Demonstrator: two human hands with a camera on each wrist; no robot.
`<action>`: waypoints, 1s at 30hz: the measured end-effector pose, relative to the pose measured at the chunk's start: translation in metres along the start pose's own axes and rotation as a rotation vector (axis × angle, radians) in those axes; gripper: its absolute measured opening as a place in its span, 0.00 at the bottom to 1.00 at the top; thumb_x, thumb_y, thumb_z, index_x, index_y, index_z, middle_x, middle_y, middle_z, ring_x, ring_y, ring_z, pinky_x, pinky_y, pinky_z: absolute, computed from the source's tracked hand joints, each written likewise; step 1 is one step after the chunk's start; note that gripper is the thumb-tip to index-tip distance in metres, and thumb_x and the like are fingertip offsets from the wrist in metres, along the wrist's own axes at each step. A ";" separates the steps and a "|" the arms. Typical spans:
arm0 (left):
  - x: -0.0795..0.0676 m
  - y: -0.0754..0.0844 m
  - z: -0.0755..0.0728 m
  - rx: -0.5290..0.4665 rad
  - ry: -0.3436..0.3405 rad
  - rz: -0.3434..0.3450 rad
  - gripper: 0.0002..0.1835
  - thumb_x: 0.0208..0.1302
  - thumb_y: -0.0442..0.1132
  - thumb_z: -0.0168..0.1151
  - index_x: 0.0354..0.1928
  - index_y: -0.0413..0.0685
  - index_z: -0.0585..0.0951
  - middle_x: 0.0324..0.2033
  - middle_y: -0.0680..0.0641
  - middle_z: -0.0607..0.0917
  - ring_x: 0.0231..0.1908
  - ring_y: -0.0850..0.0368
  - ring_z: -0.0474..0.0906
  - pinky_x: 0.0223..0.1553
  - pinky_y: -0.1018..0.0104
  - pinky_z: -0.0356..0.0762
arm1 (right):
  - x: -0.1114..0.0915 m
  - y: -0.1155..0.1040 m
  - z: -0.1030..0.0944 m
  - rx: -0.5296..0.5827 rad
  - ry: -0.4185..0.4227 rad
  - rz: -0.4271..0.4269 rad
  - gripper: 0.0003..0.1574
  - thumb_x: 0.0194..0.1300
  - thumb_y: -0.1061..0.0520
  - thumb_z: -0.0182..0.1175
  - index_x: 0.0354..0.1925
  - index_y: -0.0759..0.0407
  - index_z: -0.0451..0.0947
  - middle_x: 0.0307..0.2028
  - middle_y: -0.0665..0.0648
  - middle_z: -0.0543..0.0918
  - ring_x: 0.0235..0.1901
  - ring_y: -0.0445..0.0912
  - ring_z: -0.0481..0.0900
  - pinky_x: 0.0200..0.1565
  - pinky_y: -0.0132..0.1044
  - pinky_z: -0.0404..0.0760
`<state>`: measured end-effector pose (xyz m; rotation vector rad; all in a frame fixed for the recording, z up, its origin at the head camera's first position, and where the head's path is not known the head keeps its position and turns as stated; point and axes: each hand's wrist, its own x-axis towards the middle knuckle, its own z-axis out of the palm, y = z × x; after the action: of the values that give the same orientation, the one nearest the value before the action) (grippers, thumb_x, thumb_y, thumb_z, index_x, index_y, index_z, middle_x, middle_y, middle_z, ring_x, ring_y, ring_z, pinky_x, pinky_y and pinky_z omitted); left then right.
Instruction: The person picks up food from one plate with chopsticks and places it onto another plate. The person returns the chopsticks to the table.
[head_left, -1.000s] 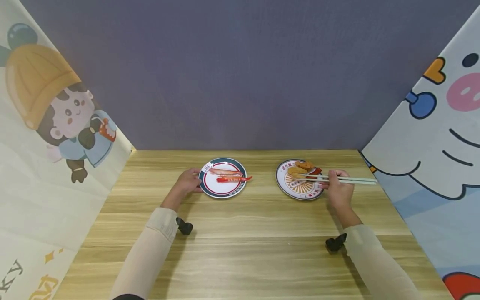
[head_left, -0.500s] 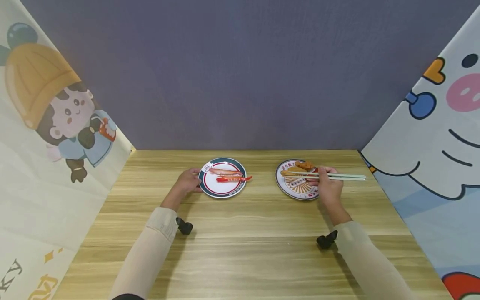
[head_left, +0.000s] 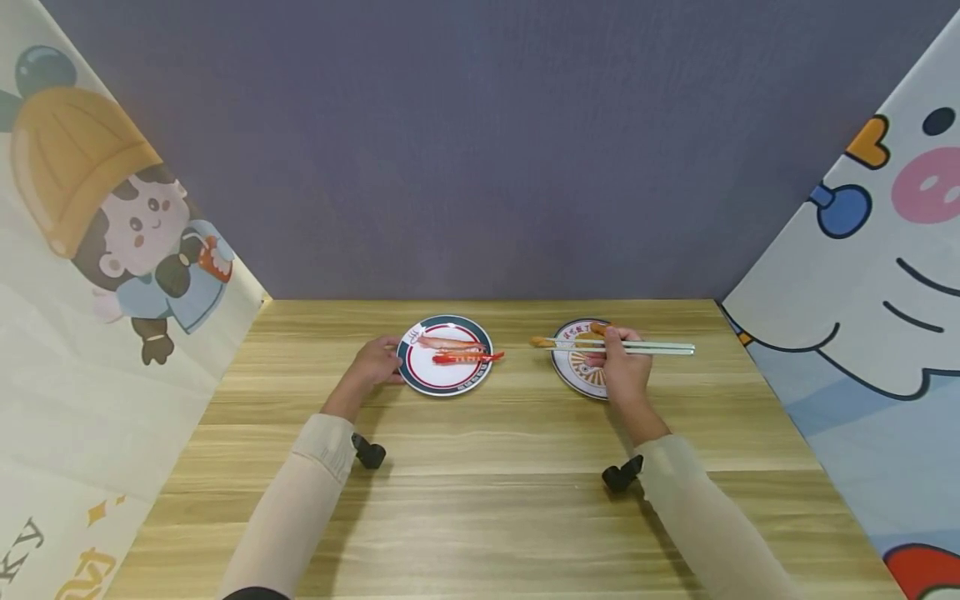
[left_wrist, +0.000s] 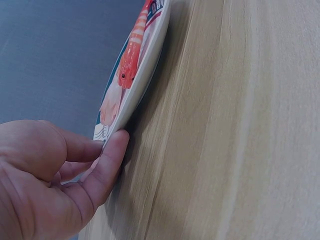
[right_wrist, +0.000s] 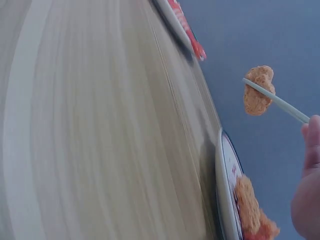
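Observation:
My left hand (head_left: 377,362) pinches the rim of a white plate (head_left: 448,383) with a green and red border. Two prawns lie on it, a red striped prawn (left_wrist: 133,52) and a paler pink one (left_wrist: 111,105). My right hand (head_left: 628,377) holds a pair of pale chopsticks (head_left: 667,347). Between their tips is a piece of fried chicken (right_wrist: 258,90), raised above the table just past the left rim of a second plate (head_left: 588,379) with a sunburst print. Another fried piece (right_wrist: 248,204) and something reddish lie on that plate, partly hidden by my right hand in the head view.
Both plates stand near the back of a wooden table (head_left: 480,500), with a gap between them. A grey-blue partition (head_left: 480,167) rises behind. Cartoon-printed panels (head_left: 90,350) flank the left and right sides.
My right hand has moved left with the chopsticks, carrying the fried chicken up off the sunburst plate and past its left rim. The left hand and its plate have stayed put.

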<state>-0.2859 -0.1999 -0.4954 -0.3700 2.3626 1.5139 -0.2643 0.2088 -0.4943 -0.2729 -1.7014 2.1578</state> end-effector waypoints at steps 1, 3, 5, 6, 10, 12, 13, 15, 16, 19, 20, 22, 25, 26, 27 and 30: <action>0.000 0.000 0.000 0.000 0.001 0.001 0.28 0.72 0.26 0.50 0.73 0.42 0.67 0.53 0.35 0.77 0.32 0.56 0.81 0.36 0.66 0.91 | -0.001 0.001 0.004 0.009 -0.007 -0.006 0.11 0.76 0.58 0.56 0.33 0.60 0.72 0.29 0.46 0.88 0.15 0.41 0.84 0.20 0.34 0.88; 0.000 -0.001 0.000 0.005 -0.001 0.003 0.28 0.73 0.26 0.50 0.73 0.42 0.67 0.53 0.35 0.77 0.32 0.56 0.81 0.37 0.67 0.91 | -0.003 0.003 0.010 0.022 -0.022 -0.019 0.11 0.76 0.59 0.56 0.33 0.61 0.72 0.29 0.46 0.88 0.14 0.41 0.84 0.20 0.33 0.88; 0.001 -0.001 0.000 0.010 -0.001 0.003 0.28 0.73 0.26 0.50 0.73 0.43 0.67 0.53 0.34 0.77 0.32 0.56 0.82 0.37 0.67 0.91 | -0.005 0.005 0.017 0.032 -0.035 -0.029 0.11 0.76 0.60 0.55 0.33 0.61 0.73 0.27 0.50 0.86 0.14 0.41 0.83 0.19 0.33 0.87; 0.001 -0.001 0.000 0.014 -0.001 0.001 0.27 0.73 0.27 0.50 0.73 0.43 0.67 0.53 0.34 0.77 0.32 0.56 0.82 0.37 0.67 0.91 | -0.007 0.006 0.020 0.043 -0.044 -0.033 0.11 0.76 0.61 0.55 0.33 0.62 0.73 0.26 0.53 0.84 0.14 0.41 0.83 0.19 0.33 0.87; 0.004 -0.002 -0.001 0.022 -0.001 -0.010 0.27 0.73 0.27 0.50 0.73 0.44 0.67 0.54 0.35 0.77 0.32 0.56 0.82 0.37 0.67 0.91 | -0.012 0.010 0.031 0.055 -0.062 -0.008 0.10 0.76 0.60 0.56 0.34 0.62 0.72 0.23 0.58 0.81 0.16 0.42 0.85 0.20 0.34 0.88; 0.006 -0.003 -0.001 0.021 0.001 -0.015 0.28 0.73 0.27 0.51 0.73 0.44 0.67 0.54 0.35 0.77 0.32 0.56 0.82 0.36 0.67 0.91 | -0.015 0.012 0.037 0.046 -0.070 0.014 0.11 0.76 0.59 0.56 0.33 0.62 0.72 0.22 0.58 0.82 0.16 0.42 0.85 0.20 0.35 0.88; 0.007 -0.003 -0.002 0.022 0.002 -0.017 0.28 0.73 0.27 0.51 0.73 0.45 0.67 0.54 0.35 0.77 0.32 0.56 0.82 0.37 0.67 0.91 | -0.016 0.013 0.040 0.039 -0.073 0.023 0.11 0.76 0.59 0.56 0.33 0.61 0.72 0.21 0.57 0.82 0.16 0.42 0.84 0.20 0.35 0.88; 0.009 -0.004 -0.002 0.022 0.000 -0.019 0.28 0.72 0.27 0.51 0.73 0.44 0.66 0.54 0.35 0.77 0.32 0.56 0.82 0.36 0.66 0.91 | -0.020 0.013 0.046 0.035 -0.085 0.047 0.11 0.75 0.60 0.56 0.33 0.61 0.72 0.21 0.57 0.82 0.16 0.43 0.84 0.20 0.36 0.88; 0.009 -0.004 -0.002 0.023 0.001 -0.016 0.29 0.72 0.27 0.51 0.73 0.44 0.66 0.54 0.35 0.77 0.32 0.56 0.82 0.36 0.66 0.91 | -0.022 0.014 0.049 0.028 -0.093 0.051 0.10 0.76 0.60 0.55 0.33 0.61 0.72 0.22 0.56 0.82 0.16 0.43 0.84 0.20 0.35 0.88; 0.006 -0.003 -0.001 0.025 0.002 -0.007 0.28 0.72 0.26 0.51 0.73 0.43 0.67 0.55 0.34 0.77 0.32 0.56 0.82 0.36 0.67 0.91 | -0.027 0.019 0.058 0.009 -0.115 0.044 0.11 0.76 0.59 0.56 0.34 0.62 0.72 0.25 0.57 0.80 0.18 0.42 0.85 0.22 0.35 0.89; 0.005 -0.002 -0.001 0.023 0.002 -0.004 0.28 0.72 0.26 0.51 0.73 0.43 0.67 0.54 0.34 0.78 0.32 0.56 0.82 0.36 0.67 0.91 | -0.028 0.021 0.060 0.005 -0.123 0.040 0.11 0.76 0.58 0.56 0.34 0.63 0.72 0.25 0.58 0.80 0.18 0.42 0.86 0.22 0.35 0.89; 0.002 -0.001 0.000 0.021 0.005 0.007 0.28 0.72 0.26 0.51 0.73 0.42 0.67 0.55 0.34 0.78 0.33 0.56 0.82 0.36 0.67 0.91 | -0.031 0.026 0.066 -0.006 -0.134 0.026 0.13 0.76 0.57 0.57 0.35 0.64 0.72 0.27 0.62 0.80 0.19 0.42 0.86 0.23 0.35 0.89; 0.002 -0.001 0.000 0.012 0.003 0.007 0.28 0.72 0.26 0.51 0.73 0.42 0.67 0.55 0.34 0.78 0.33 0.56 0.82 0.36 0.67 0.91 | -0.035 0.031 0.073 0.006 -0.149 0.026 0.12 0.75 0.58 0.57 0.35 0.66 0.73 0.28 0.69 0.82 0.17 0.43 0.85 0.22 0.36 0.89; 0.003 -0.001 0.000 0.014 0.003 0.009 0.28 0.72 0.27 0.51 0.73 0.43 0.67 0.54 0.34 0.78 0.33 0.56 0.82 0.36 0.67 0.91 | -0.036 0.032 0.075 0.016 -0.155 0.029 0.12 0.75 0.59 0.58 0.34 0.66 0.73 0.28 0.70 0.82 0.17 0.43 0.85 0.21 0.36 0.89; 0.004 -0.002 0.000 0.015 0.004 0.007 0.28 0.72 0.27 0.51 0.73 0.43 0.67 0.54 0.35 0.78 0.33 0.56 0.82 0.36 0.67 0.91 | -0.037 0.034 0.077 0.023 -0.159 0.034 0.12 0.74 0.59 0.58 0.33 0.65 0.74 0.27 0.71 0.82 0.17 0.43 0.85 0.21 0.36 0.89; 0.006 -0.003 0.000 0.018 0.002 0.003 0.28 0.72 0.27 0.51 0.73 0.43 0.67 0.53 0.35 0.78 0.33 0.56 0.82 0.36 0.67 0.91 | -0.040 0.039 0.081 0.024 -0.179 0.049 0.12 0.74 0.59 0.58 0.32 0.62 0.74 0.24 0.66 0.83 0.16 0.43 0.84 0.20 0.35 0.88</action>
<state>-0.2904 -0.2009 -0.5001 -0.3641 2.3784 1.4931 -0.2649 0.1122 -0.5147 -0.1188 -1.7794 2.2965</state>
